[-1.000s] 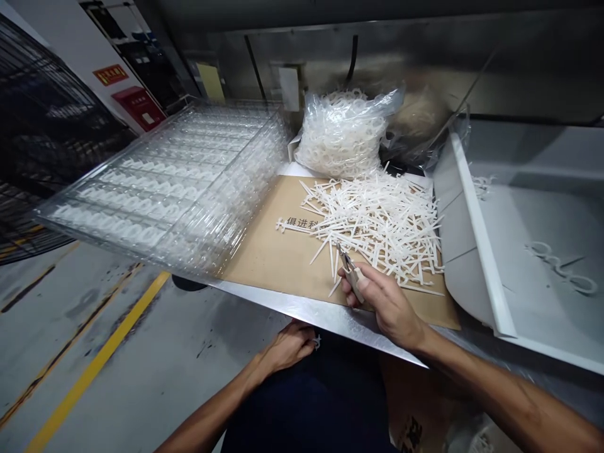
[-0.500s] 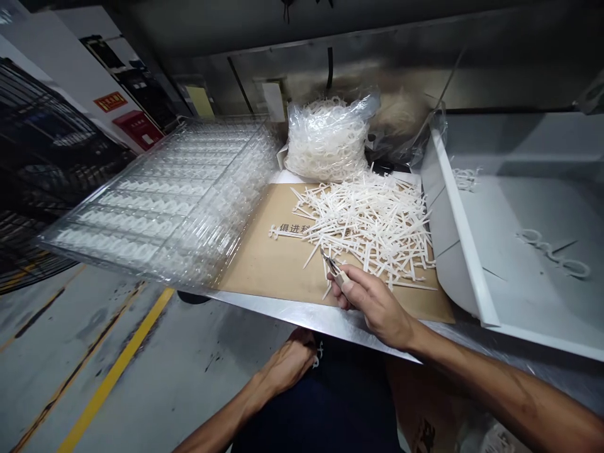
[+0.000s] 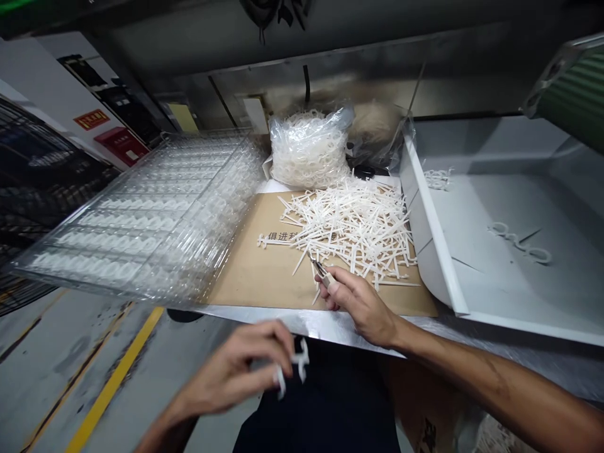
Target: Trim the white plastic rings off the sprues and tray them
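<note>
My left hand (image 3: 248, 358) is raised in front of the table edge, its thumb and fingers closed on a small white plastic part (image 3: 301, 360) with curved ends; motion blurs it. Over the front of the cardboard sheet (image 3: 236, 286), my right hand (image 3: 356, 302) grips small nippers (image 3: 324, 274) with pale handles, their tips pointing away from me. Just beyond these tips spreads a loose heap of thin white plastic sprue sticks (image 3: 353, 229). A single white piece (image 3: 278, 242) lies left of the heap, over printed characters on the cardboard.
Stacked clear plastic trays (image 3: 151, 277) filled with rows of white parts overhang the table's left edge. Behind the heap sits a clear bag (image 3: 309, 151) of white rings. At right, a grey bin (image 3: 500, 296) holds a few white ring pieces. A green object (image 3: 576, 94) hangs above it.
My left hand has come up and left from my lap, carrying the white part. My right hand keeps its hold on the nippers. The whole view has shifted slightly.
</note>
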Tool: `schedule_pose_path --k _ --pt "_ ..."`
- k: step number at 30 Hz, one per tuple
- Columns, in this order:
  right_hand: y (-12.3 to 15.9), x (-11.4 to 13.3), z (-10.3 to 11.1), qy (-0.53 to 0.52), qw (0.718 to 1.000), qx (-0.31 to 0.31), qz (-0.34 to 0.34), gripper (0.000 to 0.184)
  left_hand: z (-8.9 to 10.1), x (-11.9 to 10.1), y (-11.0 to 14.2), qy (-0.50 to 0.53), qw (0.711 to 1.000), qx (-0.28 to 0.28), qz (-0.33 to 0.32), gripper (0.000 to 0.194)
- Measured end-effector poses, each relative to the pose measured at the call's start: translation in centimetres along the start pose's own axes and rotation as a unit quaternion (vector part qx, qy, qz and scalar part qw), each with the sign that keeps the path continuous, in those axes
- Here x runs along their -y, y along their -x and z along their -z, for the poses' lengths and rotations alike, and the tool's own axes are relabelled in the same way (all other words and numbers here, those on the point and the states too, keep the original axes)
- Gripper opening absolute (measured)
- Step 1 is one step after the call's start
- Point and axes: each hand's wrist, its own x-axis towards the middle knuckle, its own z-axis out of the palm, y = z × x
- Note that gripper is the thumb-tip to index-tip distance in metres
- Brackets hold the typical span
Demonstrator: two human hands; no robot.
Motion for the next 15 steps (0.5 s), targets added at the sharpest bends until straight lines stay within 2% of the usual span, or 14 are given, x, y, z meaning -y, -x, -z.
schedule_pose_path --k 2,4,6,8,10,13,15 --pt "0.0 0.0 0.0 -0.021 1.000 -0.012 0.004 0.043 2.7 -0.3 -2.8 -0.082 0.987 -0.133 -0.038 0.014" --pt "0.0 0.1 0.0 -0.033 0.999 -0.019 0.009 0.044 5.0 -0.1 -6.5 -0.132 0.957 -0.250 -0.062 0.013" --pt "-0.1 0.1 0.0 -0.034 0.999 -0.022 0.014 0.044 6.8 0.0 -10.1 -0.120 0.938 -0.315 -0.087 0.018" --pt "-0.1 0.2 0.0 -0.032 0.999 -0.023 0.017 0.042 7.8 -0.1 -12.8 -0.124 0.920 -0.351 -0.118 0.022" --pt "-0.2 0.2 0.1 -0.028 0.999 -0.022 0.014 0.041 8.0 -0.3 -14.1 -0.113 0.912 -0.372 -0.132 0.024" --pt "-0.1 0.2 0.1 -0.017 1.000 -0.019 0.006 0.040 6.9 0.0 -13.4 0.000 0.924 -0.373 -0.091 0.028" --pt "0.0 0.3 0.0 -0.013 1.000 -0.017 0.003 0.042 5.6 0.6 -11.9 0.038 0.937 -0.344 -0.044 0.027"
